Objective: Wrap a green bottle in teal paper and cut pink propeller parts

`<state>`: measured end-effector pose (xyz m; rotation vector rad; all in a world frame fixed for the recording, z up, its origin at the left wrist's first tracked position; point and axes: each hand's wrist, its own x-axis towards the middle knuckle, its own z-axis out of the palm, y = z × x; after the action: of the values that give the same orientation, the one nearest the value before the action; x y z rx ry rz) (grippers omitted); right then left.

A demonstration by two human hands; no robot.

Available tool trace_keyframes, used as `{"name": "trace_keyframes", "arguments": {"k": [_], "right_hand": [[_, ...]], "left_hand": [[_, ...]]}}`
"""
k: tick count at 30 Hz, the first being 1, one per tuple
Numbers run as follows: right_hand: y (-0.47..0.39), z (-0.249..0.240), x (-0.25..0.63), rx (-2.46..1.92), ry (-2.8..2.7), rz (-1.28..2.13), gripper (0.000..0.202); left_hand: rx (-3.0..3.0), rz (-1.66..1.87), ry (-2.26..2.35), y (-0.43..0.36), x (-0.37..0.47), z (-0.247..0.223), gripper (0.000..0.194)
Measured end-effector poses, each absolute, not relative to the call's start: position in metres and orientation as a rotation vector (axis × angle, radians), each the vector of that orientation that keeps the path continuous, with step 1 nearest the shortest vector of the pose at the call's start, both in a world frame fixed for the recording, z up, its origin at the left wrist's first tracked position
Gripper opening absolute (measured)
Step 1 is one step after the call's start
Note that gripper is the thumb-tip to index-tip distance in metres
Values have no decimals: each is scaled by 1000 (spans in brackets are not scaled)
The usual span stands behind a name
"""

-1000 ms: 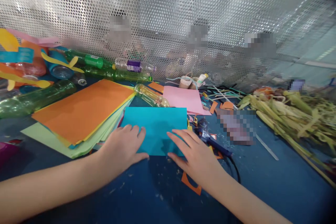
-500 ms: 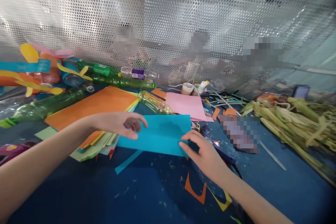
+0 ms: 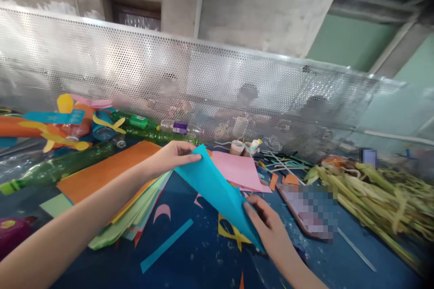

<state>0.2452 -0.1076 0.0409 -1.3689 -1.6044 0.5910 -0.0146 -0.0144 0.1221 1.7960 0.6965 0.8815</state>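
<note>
A sheet of blue paper (image 3: 213,185) is held up at a slant above the table, its upper left corner higher than its lower right. My left hand (image 3: 176,156) pinches that upper corner between thumb and fingers. At the lower right edge, my right hand (image 3: 266,219) grips the sheet with thumb and fingers. Beneath lie a narrow blue paper strip (image 3: 166,246), a pink crescent scrap (image 3: 162,211) and a yellow cut-out scrap (image 3: 227,228). A fan of coloured paper sheets (image 3: 135,216), with orange paper (image 3: 111,169) on top, lies under my left forearm.
Behind the table stands a perforated metal screen (image 3: 217,72). Green plastic bottles (image 3: 68,162) and a bottle-and-paper model plane (image 3: 71,122) occupy the left. Pink paper (image 3: 235,167), a phone-like device (image 3: 305,212) and dried husks (image 3: 366,194) lie to the right.
My left hand has closed on the blue sheet's corner. The sheet has gone from nearly level to a steep slant, its right end lower. The camera view has tilted upward.
</note>
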Motion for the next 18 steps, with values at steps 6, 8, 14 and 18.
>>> {"name": "trace_keyframes", "arguments": {"k": [6, 8, 14, 18], "right_hand": [[-103, 54, 243, -1139, -1702, 877, 31], [-100, 68, 239, -1056, -1735, 761, 33], [-101, 131, 209, -1064, -1831, 149, 18], [-105, 151, 191, -1074, -1777, -107, 5]], "left_hand": [[2028, 972, 568, -21, 1, 144, 18], [2124, 937, 548, -27, 7, 149, 18], [2219, 1130, 659, -49, 21, 160, 15], [2235, 1225, 758, -62, 17, 166, 15]]}}
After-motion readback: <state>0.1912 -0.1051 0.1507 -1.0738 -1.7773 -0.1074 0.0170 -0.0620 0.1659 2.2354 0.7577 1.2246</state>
